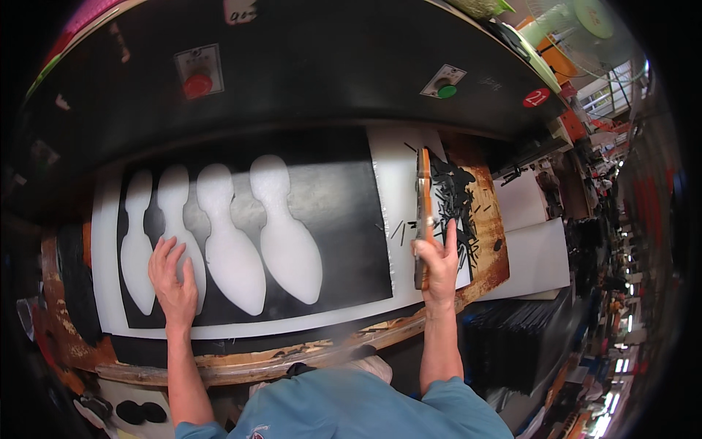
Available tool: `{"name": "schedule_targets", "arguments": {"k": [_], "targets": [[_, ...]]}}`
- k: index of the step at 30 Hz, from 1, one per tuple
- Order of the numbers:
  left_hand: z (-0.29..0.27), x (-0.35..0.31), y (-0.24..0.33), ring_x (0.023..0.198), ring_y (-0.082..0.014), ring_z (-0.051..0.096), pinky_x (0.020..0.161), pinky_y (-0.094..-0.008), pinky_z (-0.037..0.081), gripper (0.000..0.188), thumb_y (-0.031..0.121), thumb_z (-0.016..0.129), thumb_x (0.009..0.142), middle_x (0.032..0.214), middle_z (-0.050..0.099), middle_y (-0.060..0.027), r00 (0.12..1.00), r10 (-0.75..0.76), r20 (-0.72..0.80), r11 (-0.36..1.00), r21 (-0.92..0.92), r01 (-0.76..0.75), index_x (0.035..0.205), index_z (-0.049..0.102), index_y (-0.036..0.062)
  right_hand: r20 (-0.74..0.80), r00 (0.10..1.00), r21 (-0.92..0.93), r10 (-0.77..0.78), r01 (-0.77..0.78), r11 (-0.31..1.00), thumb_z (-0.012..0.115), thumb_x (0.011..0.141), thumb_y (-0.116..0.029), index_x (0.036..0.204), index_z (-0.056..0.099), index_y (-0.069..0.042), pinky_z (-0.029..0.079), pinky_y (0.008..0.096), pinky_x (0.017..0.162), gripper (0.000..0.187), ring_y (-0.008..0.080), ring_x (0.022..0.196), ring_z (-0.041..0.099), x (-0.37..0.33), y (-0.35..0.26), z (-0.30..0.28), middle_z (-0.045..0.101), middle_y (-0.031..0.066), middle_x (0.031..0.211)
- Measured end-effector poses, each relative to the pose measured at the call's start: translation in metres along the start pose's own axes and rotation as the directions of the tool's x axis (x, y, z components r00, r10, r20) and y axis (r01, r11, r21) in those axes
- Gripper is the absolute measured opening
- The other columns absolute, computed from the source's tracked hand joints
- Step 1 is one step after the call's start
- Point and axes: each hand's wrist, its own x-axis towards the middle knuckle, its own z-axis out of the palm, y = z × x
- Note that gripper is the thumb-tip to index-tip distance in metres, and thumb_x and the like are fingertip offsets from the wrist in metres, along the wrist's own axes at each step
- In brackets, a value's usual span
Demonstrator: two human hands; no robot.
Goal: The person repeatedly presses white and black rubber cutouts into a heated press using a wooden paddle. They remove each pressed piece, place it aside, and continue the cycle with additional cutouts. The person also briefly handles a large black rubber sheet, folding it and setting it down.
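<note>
A black sheet [344,219] lies on a white board [107,271]. Several white sole-shaped areas [291,256] stand in a row across it, looking like cut-outs with the board showing through. My left hand [174,282] rests over the second shape from the left, fingers spread, holding nothing. On the right, my right hand [439,267] grips a long, narrow cutting die [424,190] with an orange edge, held upright and seen nearly edge-on. The fingers partly hide its near end. Just beyond it lies a heap of black scraps [455,194].
Above the work hangs a dark machine beam with a red button [197,85] and a green button [447,91]. A worn wooden edge [351,344] runs along the front. At right are white sheets [537,256] and stacked black sheets [519,336].
</note>
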Motion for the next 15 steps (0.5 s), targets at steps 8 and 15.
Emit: {"name": "schedule_targets", "arguments": {"k": [8,15], "targets": [[-0.002,0.001,0.003,0.148,-0.0375,0.051,0.124,-0.0514,0.035,0.028,0.006,0.067,0.1,0.145,0.065,-0.0121,0.999,-0.03,0.017,1.0,-0.006,0.03,0.127,0.071,0.0065,0.221,0.972,-0.268,-0.079,0.139,0.953,0.09,0.078,-0.002,0.158,0.044,0.012,0.051,0.0375,0.113,0.094,0.0247,0.131,0.064,-0.033,0.016,0.048,0.064,0.0206,0.144],[-0.003,0.0,0.0,0.146,-0.0385,0.052,0.124,-0.0521,0.035,0.027,0.007,0.068,0.099,0.143,0.065,-0.0116,0.999,-0.035,0.011,0.999,-0.033,0.035,0.126,0.07,0.0072,0.485,0.868,0.291,0.11,-0.278,0.915,0.08,0.081,-0.036,0.162,0.035,0.009,0.057,0.0522,0.111,0.103,0.0458,0.128,0.068,-0.045,0.014,0.054,0.06,0.032,0.145]]}}
